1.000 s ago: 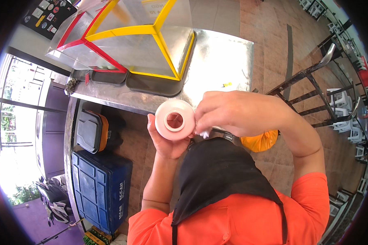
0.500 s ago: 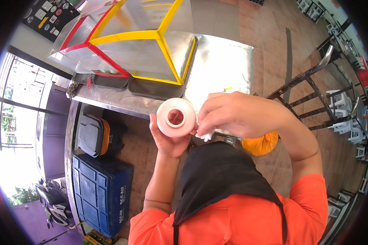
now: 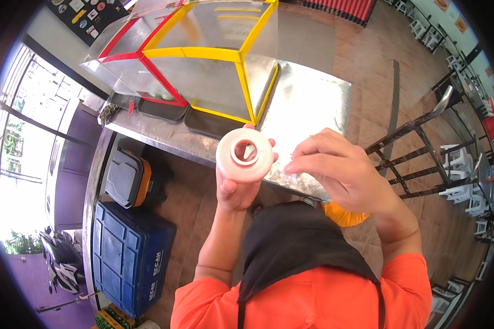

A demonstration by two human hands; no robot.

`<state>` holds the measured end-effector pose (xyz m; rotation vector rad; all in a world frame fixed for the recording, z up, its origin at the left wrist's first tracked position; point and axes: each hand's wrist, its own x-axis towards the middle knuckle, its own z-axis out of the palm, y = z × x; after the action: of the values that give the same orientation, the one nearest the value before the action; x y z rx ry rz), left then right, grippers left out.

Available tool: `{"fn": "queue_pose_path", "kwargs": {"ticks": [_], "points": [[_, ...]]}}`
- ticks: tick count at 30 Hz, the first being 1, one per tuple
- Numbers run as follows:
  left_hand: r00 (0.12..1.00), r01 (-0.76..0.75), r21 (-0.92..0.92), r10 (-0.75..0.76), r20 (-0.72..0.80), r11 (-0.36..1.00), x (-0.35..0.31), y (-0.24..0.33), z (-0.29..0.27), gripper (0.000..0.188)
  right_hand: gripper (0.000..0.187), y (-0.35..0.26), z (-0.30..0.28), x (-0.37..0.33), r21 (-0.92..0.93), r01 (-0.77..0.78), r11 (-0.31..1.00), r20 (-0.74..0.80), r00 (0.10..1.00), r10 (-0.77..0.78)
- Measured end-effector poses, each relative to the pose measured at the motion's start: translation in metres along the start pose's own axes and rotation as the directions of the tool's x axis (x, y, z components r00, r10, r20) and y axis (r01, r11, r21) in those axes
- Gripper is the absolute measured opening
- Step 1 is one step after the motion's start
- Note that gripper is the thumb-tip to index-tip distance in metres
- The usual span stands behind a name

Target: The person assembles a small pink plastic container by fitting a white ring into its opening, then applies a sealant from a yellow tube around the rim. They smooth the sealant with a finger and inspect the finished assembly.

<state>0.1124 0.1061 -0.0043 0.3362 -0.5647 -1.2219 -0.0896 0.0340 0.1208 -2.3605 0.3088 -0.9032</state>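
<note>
My left hand is closed round a pale pink, round plastic bottle, its open neck turned up toward me. Through the neck a small white piece shows inside. To the right, apart from the bottle, my right hand has its thumb and fingers drawn together in a pinch. A faint whitish bit shows at those fingertips, too unclear to name. Both hands are above the near edge of a shiny metal counter.
A clear display case with yellow and red edges stands on the counter beside dark trays. Below are a grey-lidded bin and a blue crate. A black metal hand truck and an orange bag are at right.
My right hand has drawn away from the bottle, and the white crumpled wad at its fingers is hardly visible now. The bottle has tilted; a white piece shows inside. The view has shifted.
</note>
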Motion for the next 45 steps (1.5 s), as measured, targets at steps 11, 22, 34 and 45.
{"fn": "queue_pose_path", "kwargs": {"ticks": [11,22,34,45], "points": [[0.992,0.012,0.007,-0.013,0.122,1.0,-0.001,0.003,-0.002,0.103,0.035,0.006,-0.001,0.017,-0.148,0.108,0.983,-0.018,0.994,-0.112],[0.995,-0.047,0.207,0.028,0.094,0.977,-0.004,0.004,-0.003,0.111,0.037,0.011,0.005,0.018,-0.151,0.086,0.985,-0.053,0.994,-0.095],[0.993,-0.053,0.046,0.048,0.108,0.998,-0.006,0.001,-0.001,0.098,0.035,0.006,0.006,0.013,-0.145,0.098,0.985,0.02,0.995,-0.096],[0.994,-0.084,0.079,0.079,0.071,0.993,-0.005,0.004,0.008,0.096,0.035,0.0,0.008,0.008,-0.139,0.117,0.983,0.047,0.993,-0.112]]}}
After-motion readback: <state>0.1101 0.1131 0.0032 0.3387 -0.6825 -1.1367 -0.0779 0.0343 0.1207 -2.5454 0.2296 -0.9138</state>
